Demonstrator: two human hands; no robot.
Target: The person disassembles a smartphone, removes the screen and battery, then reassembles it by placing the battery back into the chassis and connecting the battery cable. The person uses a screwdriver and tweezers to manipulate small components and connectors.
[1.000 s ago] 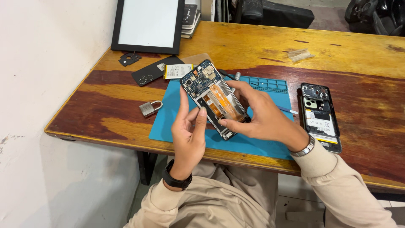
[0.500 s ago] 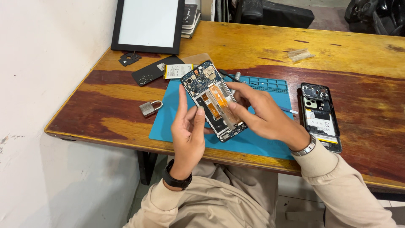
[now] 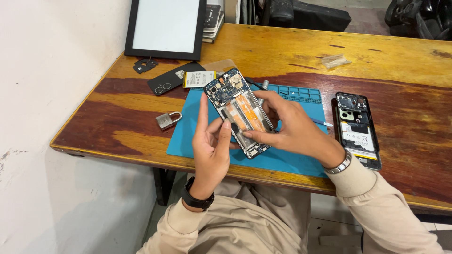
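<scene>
Shifted slightly: right hand (image 3: 294, 129) fingertips now lower on opened phone (image 3: 239, 112), centre frame. Gripped by both hands, left hand (image 3: 212, 148) included. Counted: two opened phones, second (image 3: 357, 129) at right; one padlock (image 3: 168, 120).

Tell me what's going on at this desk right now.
A person seated at a wooden table holds an opened phone with its circuit board showing, above a blue mat. The left hand supports it along one edge, the right hand grips the other side. A second opened phone, a padlock and a loose back cover lie nearby.
</scene>
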